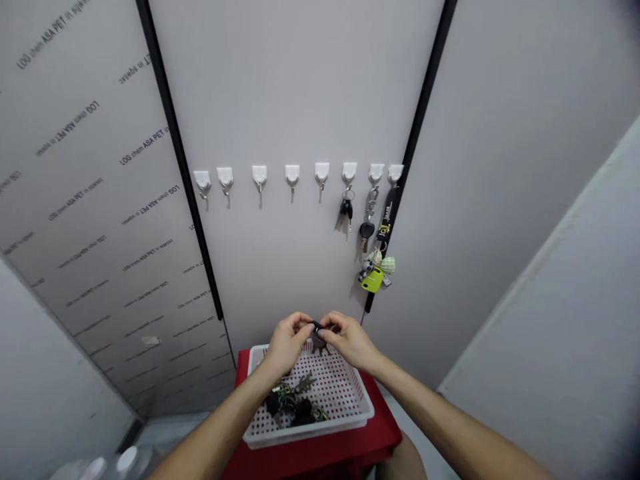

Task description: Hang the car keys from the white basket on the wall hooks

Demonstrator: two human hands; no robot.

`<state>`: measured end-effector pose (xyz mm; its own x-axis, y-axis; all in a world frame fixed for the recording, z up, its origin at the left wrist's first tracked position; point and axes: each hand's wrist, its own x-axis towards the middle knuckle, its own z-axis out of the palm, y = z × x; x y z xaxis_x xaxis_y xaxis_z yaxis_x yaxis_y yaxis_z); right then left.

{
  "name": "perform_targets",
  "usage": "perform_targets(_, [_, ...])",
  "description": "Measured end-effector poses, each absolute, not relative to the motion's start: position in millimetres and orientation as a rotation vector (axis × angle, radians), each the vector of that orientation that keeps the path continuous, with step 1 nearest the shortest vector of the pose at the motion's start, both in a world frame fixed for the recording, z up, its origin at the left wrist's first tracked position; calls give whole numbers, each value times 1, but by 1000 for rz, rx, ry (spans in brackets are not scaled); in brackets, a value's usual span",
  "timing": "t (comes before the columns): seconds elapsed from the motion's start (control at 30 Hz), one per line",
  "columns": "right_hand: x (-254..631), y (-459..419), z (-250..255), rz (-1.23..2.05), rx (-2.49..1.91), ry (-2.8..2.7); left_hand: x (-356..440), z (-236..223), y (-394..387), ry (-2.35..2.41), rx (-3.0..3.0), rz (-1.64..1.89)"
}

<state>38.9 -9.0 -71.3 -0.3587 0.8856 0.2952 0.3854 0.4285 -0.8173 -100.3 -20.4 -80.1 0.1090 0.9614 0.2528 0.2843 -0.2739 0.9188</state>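
Note:
My left hand (291, 339) and my right hand (346, 339) meet over the far side of a white perforated plastic basket (345, 390). Between their pinched fingertips is a bunch of keys (320, 344), with a dark ring or tag at the top and brownish metal keys dangling below. Fingers cover part of it. More key bunches (290, 401) lie heaped in the near left of the basket, some black, some metallic. On the wall, car keys (345, 210), a black key on a chain (367, 230) and a lanyard with a yellow-green charm (373, 280) hang from hooks.
A row of white adhesive hooks (259, 176) runs across the grey panel, the left ones bare. The basket rests on a red stool (383, 427). Black strips (183, 160) edge the panel. White-capped containers (128, 459) stand at lower left.

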Motion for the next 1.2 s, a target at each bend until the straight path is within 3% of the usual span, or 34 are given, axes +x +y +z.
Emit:
perform_targets(0.23, [36, -4, -72, 1163, -991, -1668, -95, -84, -15, 1101, 1634, 1153])
perform_targets(0.67, [36, -14, -63, 1434, -853, -1697, -98, -77, -28, 1206, 1745, 1199])
perform_targets(0.9, [39, -13, -62, 1226, -1115, -1841, -111, -61, -31, 1425, 2133, 1375])
perform_targets(1.2, [39, -2, -26, 1014, -1070, -1702, -102, -55, -26, 1231, 2000, 1320])
